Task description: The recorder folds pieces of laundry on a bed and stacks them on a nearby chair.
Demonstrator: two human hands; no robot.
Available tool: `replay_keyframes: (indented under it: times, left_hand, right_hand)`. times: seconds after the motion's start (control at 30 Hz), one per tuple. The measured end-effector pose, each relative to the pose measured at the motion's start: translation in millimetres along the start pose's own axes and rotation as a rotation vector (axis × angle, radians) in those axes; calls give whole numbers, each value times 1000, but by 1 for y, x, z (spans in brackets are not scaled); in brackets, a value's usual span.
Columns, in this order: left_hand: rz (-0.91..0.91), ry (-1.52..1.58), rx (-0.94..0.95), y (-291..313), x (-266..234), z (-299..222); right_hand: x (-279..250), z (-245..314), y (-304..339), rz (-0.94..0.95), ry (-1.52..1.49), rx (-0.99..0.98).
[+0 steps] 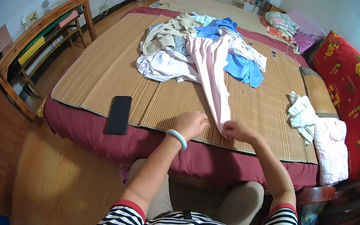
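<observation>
A long pale pink garment [215,78] stretches from the clothes pile toward me over the bamboo mat [163,100]. My right hand [238,131] pinches its narrow near end close to the bed's front edge. To the left of that end, my left hand [190,124] hovers over the mat, fingers curled in and apart from the cloth; nothing shows in them. A pale bangle [177,138] circles my left wrist. The pile behind holds a white garment [166,66], a khaki garment [170,34] and a blue garment [244,70].
A black phone [119,115] lies at the mat's front left edge. On the right are a pale green cloth [302,113], a folded whitish garment [332,147] and a red flowered cover [356,87]. A wooden rack [51,42] stands left of the bed.
</observation>
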State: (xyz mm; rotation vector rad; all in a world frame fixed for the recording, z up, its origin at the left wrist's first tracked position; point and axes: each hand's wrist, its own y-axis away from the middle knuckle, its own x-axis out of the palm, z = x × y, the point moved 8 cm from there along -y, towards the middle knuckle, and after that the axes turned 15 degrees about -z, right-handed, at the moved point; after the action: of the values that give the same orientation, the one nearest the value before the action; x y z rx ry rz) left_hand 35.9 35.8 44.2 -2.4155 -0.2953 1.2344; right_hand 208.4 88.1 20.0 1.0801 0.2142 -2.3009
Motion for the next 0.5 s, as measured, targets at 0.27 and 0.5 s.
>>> replay_keyframes:
  times: [0.27,0.5]
  left_hand:
    - [-145,-13,-163,-9,-22,12]
    - [-109,-8,-287,-5,-18,17]
  right_hand:
    - [58,102,162,785,-412,-220]
    - [88,134,160,825,-579,-261]
